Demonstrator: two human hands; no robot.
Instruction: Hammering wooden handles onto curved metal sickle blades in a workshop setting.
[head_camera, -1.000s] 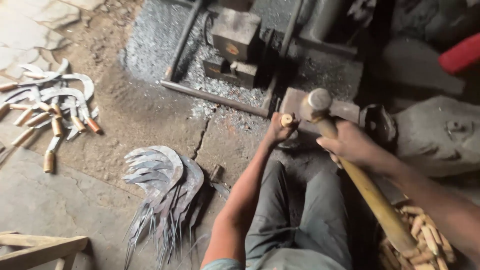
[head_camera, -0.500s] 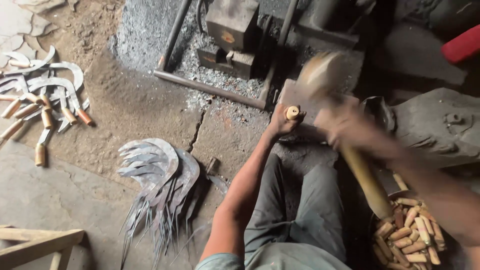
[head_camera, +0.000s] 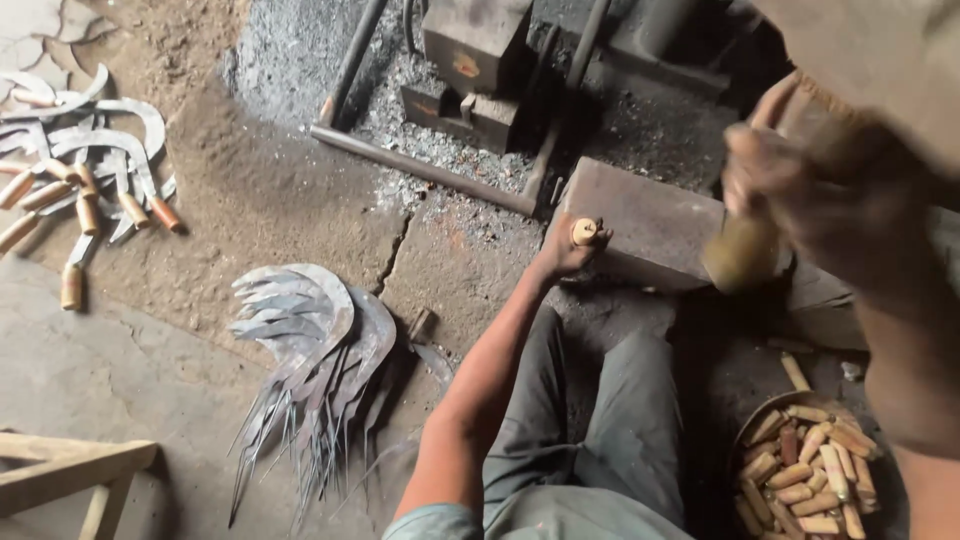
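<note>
Presently left hand (head_camera: 562, 252) closed round wooden handle (head_camera: 584, 232), upright against metal block's (head_camera: 650, 220) near-left corner; right hand (head_camera: 800, 195), blurred, clenched on raised mallet (head_camera: 738, 255)

Left hand (head_camera: 565, 250) clenched low, arm outstretched; right hand (head_camera: 800, 195) raised, fist closed, blurred

We see our left hand (head_camera: 562, 252) gripping a small round-ended wooden handle (head_camera: 584, 232) upright against a grey metal block (head_camera: 650, 220). At three o'clock, our blurred right hand (head_camera: 800, 190) holds a raised wooden hammer shaft (head_camera: 745, 250). Curved bare steel sickle blades (head_camera: 305, 350) lie at eight o'clock.
</note>
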